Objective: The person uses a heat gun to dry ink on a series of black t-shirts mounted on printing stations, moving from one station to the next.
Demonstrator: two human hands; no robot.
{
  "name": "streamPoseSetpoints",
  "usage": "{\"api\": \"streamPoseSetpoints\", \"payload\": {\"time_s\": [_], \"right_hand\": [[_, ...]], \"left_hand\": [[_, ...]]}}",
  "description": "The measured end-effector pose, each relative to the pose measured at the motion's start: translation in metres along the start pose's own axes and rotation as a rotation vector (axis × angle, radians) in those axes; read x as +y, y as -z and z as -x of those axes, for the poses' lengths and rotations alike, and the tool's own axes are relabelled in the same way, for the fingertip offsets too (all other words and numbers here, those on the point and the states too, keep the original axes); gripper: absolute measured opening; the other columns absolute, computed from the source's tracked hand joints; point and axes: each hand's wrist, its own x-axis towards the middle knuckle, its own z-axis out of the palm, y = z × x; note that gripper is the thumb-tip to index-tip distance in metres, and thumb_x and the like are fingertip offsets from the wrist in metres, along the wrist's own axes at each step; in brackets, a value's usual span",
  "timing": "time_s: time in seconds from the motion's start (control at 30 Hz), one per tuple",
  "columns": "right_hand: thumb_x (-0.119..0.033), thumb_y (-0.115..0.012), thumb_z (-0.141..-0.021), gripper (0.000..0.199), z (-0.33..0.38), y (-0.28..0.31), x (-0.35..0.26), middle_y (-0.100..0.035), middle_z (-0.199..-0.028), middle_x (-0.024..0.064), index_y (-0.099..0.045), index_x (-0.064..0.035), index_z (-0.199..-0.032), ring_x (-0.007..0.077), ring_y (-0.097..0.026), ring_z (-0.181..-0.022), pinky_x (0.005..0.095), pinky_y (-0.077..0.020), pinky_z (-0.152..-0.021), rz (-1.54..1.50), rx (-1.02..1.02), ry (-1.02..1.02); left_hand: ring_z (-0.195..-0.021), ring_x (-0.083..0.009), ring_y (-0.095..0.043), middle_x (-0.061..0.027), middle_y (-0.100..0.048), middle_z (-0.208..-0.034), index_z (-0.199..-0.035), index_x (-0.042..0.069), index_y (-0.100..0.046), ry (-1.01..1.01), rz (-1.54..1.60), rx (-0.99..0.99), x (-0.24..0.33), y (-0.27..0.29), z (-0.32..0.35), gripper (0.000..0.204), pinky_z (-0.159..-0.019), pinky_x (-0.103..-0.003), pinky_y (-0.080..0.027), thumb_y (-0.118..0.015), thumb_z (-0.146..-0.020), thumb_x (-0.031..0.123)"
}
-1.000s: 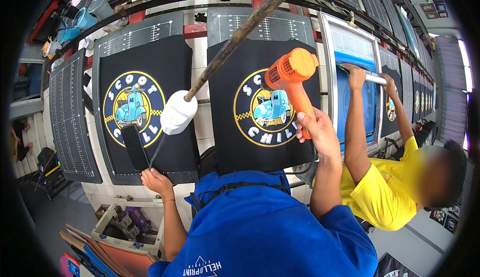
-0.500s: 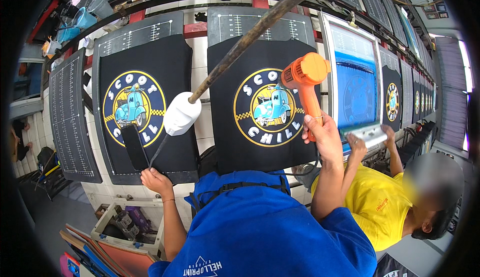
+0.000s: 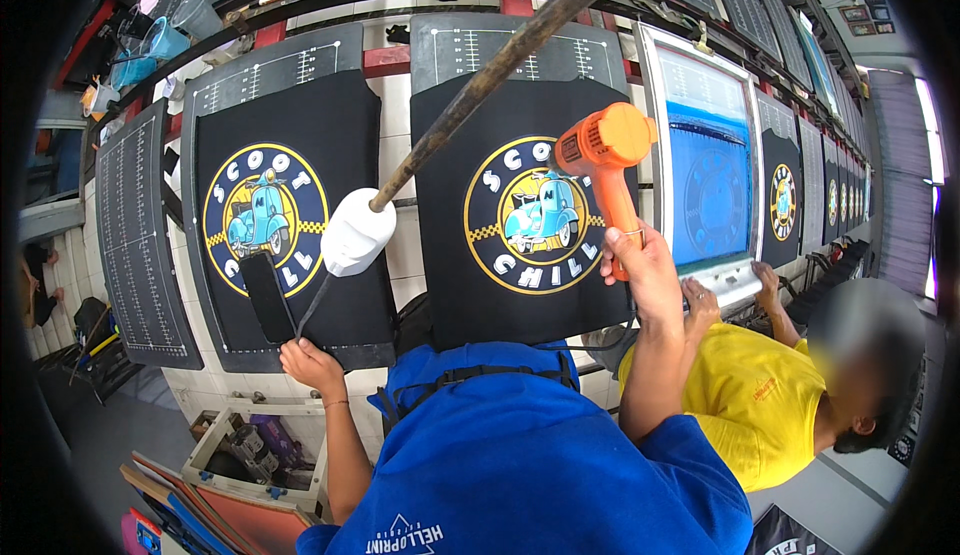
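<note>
My right hand [image 3: 643, 270] is wrapped round the handle of an orange heat gun [image 3: 617, 140]. Its nozzle points left, over the upper right of a round scooter print on a black fabric panel [image 3: 440, 205]. At the near edge of the left black panel [image 3: 345, 120], my left hand [image 3: 312, 366] pinches a dark cord [image 3: 317, 305]. That cord runs up to a white plug connector [image 3: 360, 233], which hangs at the end of a brown rod [image 3: 470, 95]. A black phone-like slab [image 3: 265, 297] lies on the left panel, covering part of its matching print.
To the right, a person in a yellow shirt [image 3: 745, 405] has both hands at the near end of a blue printing screen [image 3: 708, 190]. A grey marked board [image 3: 145, 245] stands at far left. Below it sits an open pale-framed cart [image 3: 240, 445].
The other person's hands and the pale bar between them have come down to the screen's near end. My heat gun has shifted slightly; my left hand keeps its place on the cord.
</note>
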Motion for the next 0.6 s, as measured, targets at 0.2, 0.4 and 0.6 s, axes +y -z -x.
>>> {"api": "streamPoseSetpoints", "payload": {"time_s": [0.2,0.4,0.6], "right_hand": [[-0.026,-0.062,-0.095,0.028,-0.007,0.001,0.005,-0.056,-0.073,0.0005,-0.057,-0.0013,-0.106,0.0085,-0.056,-0.058,0.0219,-0.0468,-0.051,0.005,-0.027,0.035],[-0.028,-0.064,-0.093,0.027,-0.016,-0.005,0.001,-0.056,-0.071,0.0004,-0.057,-0.0026,-0.1,0.0075,-0.056,-0.058,0.0195,-0.0451,-0.049,0.036,-0.037,0.081],[-0.022,-0.064,-0.093,0.021,-0.023,-0.01,-0.004,-0.056,-0.069,-0.0003,-0.058,-0.0025,-0.098,0.0066,-0.055,-0.056,0.0192,-0.0441,-0.048,-0.009,-0.025,0.086]], "left_hand": [[-0.084,-0.0387,-0.049,-0.0191,-0.052,-0.087,-0.083,-0.002,-0.051,-0.007,-0.002,-0.002,-0.001,-0.001,-0.001,0.045,-0.076,-0.046,-0.037,-0.032,-0.103,0.034],[-0.084,-0.0387,-0.048,-0.019,-0.051,-0.087,-0.083,-0.002,-0.05,-0.005,-0.004,-0.001,0.0,0.0,0.0,0.047,-0.076,-0.046,-0.036,-0.031,-0.103,0.035],[-0.084,-0.0388,-0.048,-0.0188,-0.051,-0.087,-0.083,-0.002,-0.05,0.004,0.002,0.003,0.003,0.001,-0.001,0.044,-0.076,-0.046,-0.036,-0.033,-0.103,0.034]]}}
